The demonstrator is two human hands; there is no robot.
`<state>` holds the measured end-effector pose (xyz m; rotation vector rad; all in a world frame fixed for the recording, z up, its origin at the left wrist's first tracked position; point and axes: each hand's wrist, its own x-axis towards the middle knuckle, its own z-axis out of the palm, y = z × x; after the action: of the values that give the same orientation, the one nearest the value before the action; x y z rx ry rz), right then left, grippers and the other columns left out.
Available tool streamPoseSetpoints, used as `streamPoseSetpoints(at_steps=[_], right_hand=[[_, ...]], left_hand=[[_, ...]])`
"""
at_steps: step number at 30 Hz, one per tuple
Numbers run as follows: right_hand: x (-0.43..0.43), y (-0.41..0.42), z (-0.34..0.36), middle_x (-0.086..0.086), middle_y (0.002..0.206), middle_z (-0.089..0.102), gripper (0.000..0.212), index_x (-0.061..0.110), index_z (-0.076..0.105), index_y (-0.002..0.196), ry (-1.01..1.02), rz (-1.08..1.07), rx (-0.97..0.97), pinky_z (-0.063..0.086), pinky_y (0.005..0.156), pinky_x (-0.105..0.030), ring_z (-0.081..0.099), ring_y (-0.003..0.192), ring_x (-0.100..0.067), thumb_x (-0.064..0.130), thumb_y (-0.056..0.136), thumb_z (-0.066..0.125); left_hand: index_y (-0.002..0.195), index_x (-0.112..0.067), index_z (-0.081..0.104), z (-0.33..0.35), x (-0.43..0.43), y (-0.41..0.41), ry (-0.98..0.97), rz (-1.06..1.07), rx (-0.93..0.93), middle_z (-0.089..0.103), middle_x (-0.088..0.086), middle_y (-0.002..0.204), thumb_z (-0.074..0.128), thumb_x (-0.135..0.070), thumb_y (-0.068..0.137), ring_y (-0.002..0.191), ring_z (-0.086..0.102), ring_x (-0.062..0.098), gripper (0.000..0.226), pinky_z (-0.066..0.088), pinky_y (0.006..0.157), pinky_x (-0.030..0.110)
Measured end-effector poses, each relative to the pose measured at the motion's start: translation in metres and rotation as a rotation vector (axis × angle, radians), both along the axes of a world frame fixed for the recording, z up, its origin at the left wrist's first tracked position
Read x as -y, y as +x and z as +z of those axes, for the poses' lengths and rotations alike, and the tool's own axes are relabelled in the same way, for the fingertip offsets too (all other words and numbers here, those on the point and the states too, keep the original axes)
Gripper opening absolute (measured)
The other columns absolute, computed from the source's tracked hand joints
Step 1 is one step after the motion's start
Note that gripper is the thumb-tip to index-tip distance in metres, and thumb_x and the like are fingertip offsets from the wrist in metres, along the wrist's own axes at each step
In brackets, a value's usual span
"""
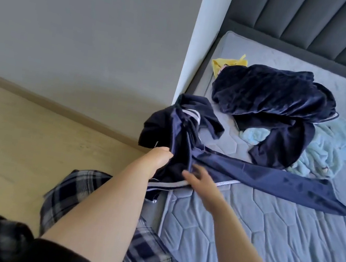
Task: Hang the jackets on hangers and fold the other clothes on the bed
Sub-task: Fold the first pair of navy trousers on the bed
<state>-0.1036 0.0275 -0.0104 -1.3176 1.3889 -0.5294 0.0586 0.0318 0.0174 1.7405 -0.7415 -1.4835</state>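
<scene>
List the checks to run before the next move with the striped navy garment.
1. Left hand grip on the striped navy garment: ok, fingers curled into the fabric.
2. Right hand grip: cannot tell, blurred against the fabric.
3. Garment laid flat: not ok, bunched, one length trailing across the mattress.
4. Hanger in sight: not ok, none visible.
5. Jacket or not: cannot tell while bunched.
</scene>
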Motion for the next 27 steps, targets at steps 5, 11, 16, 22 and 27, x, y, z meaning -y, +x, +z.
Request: streamPoseSetpoints(at_steps=[5,11,16,22,27], right_hand=[[-0.01,-0.003,-0.019,-0.007,0.07,0.052,0.004,0.007,0.064,0.084,-0.069,-0.004,-0.156,0.042,0.062,-0.015,0.048,0.069,-0.016,0.003,0.085,0.065],[0.021,-0.014,0.019,-0.006,0.074,0.052,0.024,0.014,0.05,0.072,0.077,-0.586,0.332,0.053,0.058,-0.028,0.054,0.064,-0.017,0.005,0.095,0.051],[0.032,-0.024,0.047,-0.009,0.08,0.05,0.016,0.0,0.051,0.079,-0.025,-0.812,0.588,0.052,0.055,-0.014,0.053,0.068,-0.01,-0.002,0.094,0.048],[0.028,-0.026,0.04,-0.005,0.111,0.055,0.044,0.008,0.039,0.14,-0.061,-0.62,0.434,0.04,0.08,-0.019,0.053,0.086,-0.013,0.007,0.096,0.044],[0.017,-0.016,0.044,-0.003,0.093,0.072,0.016,0.015,0.069,0.095,-0.038,-0.175,0.105,0.045,0.073,-0.027,0.064,0.09,-0.017,0.022,0.093,0.054]], left_hand=[[0.089,-0.015,0.056,0.004,-0.004,-0.002,0.061,-0.026,-0.059,0.056,0.012,0.103,0.039,-0.008,0.099,0.095,0.052,0.023,0.021,0.04,0.085,0.032],[0.11,-0.033,0.061,-0.002,-0.01,-0.003,-0.158,-0.443,0.188,0.058,-0.014,0.107,0.059,-0.053,0.086,0.101,0.054,0.007,0.031,0.043,0.085,0.02],[0.097,-0.031,0.057,-0.016,-0.012,-0.009,-0.163,-0.673,0.349,0.063,-0.01,0.098,0.076,-0.025,0.073,0.095,0.061,0.013,0.032,0.048,0.082,0.026],[0.069,-0.018,0.058,-0.009,-0.002,-0.004,-0.153,-0.198,0.262,0.054,-0.001,0.069,0.055,-0.01,0.087,0.068,0.051,0.016,0.02,0.037,0.057,0.026],[0.092,-0.012,0.065,0.0,0.001,-0.004,-0.077,0.072,-0.216,0.065,0.008,0.085,0.055,-0.008,0.092,0.08,0.062,0.024,0.011,0.05,0.075,0.036]])
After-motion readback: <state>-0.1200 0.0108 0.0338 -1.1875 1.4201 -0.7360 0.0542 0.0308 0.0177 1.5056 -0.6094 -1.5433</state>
